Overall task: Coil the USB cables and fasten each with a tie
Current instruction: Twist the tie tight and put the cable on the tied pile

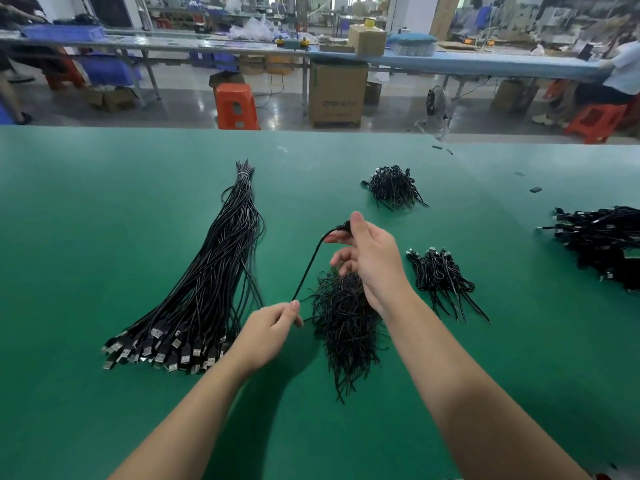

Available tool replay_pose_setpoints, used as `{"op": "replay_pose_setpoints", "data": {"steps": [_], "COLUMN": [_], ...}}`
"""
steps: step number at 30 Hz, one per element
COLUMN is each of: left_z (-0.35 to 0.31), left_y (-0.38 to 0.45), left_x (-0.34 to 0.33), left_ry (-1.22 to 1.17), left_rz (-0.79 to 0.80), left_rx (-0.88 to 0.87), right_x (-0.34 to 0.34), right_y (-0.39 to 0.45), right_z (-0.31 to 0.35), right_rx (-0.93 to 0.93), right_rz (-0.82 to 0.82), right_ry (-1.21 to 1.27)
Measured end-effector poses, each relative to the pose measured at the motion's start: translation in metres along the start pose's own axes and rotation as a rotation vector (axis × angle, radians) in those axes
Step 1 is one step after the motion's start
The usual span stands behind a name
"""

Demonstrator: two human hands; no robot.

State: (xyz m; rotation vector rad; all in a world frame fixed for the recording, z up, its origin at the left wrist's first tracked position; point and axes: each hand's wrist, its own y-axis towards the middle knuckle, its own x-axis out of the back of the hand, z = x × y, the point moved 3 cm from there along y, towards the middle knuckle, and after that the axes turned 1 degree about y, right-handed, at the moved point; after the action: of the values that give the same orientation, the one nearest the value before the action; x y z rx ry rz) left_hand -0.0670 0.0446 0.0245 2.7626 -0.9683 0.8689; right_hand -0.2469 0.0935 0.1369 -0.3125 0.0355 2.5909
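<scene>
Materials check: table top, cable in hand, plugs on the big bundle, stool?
Table top: green matte mat, probably rubber or vinyl; even, dull sheen. Cable, held by left hand and right hand: black flexible plastic jacket, bends freely. Plugs: silvery metal shells in black moulded plastic. Stool: glossy orange moulded plastic.

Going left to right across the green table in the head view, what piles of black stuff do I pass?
Bundle of straight USB cables → loose pile of ties → small batch of coiled cables → large heap of finished cables at the right edge.
</scene>
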Motion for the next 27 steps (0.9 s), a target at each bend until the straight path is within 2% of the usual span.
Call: {"op": "replay_pose_setpoints", "data": {"steps": [2,3,5,9,10,12,14,17,19,23,27], "left_z": [-0.007,-0.011,-0.012,-0.001,0.003,0.009,0.011,0.009,0.008,0.002,-0.002], "left_y": [-0.007,-0.009,-0.010,-0.004,-0.003,-0.003,-0.004,-0.010,-0.015,-0.018,-0.015], "left_x": [-0.003,-0.002,0.006,0.023,0.027,0.033,0.034,0.024,0.022,0.027,0.041], "left_ry": [-0.205,-0.226,-0.071,0.501,0.537,0.442,0.347,0.263,0.274,0.329,0.629], "left_rz": [0.246,0.319,0.309,0.136,0.098,0.071,0.187,0.490,0.591,0.642,0.589], "left_rx": [0.097,0.106,0.074,-0.013,-0.019,0.017,0.095,0.208,0.263,0.291,0.099], "right_x": [0.005,0.010,0.023,0.047,0.051,0.054,0.054,0.048,0.044,0.044,0.047], "right_y": [0.002,0.004,0.007,0.016,0.019,0.022,0.023,0.022,0.022,0.022,0.021], "right_z": [0.003,0.004,0.008,0.021,0.025,0.028,0.029,0.030,0.029,0.026,0.027], "right_rx": [-0.042,-0.066,-0.099,-0.075,-0.061,-0.039,-0.029,-0.026,-0.024,-0.034,-0.050], "right_rz": [-0.057,-0.093,-0.157,-0.203,-0.203,-0.184,-0.155,-0.111,-0.095,-0.108,-0.113], "right_ry": [0.069,0.113,0.216,0.407,0.427,0.436,0.430,0.409,0.384,0.363,0.337]}}
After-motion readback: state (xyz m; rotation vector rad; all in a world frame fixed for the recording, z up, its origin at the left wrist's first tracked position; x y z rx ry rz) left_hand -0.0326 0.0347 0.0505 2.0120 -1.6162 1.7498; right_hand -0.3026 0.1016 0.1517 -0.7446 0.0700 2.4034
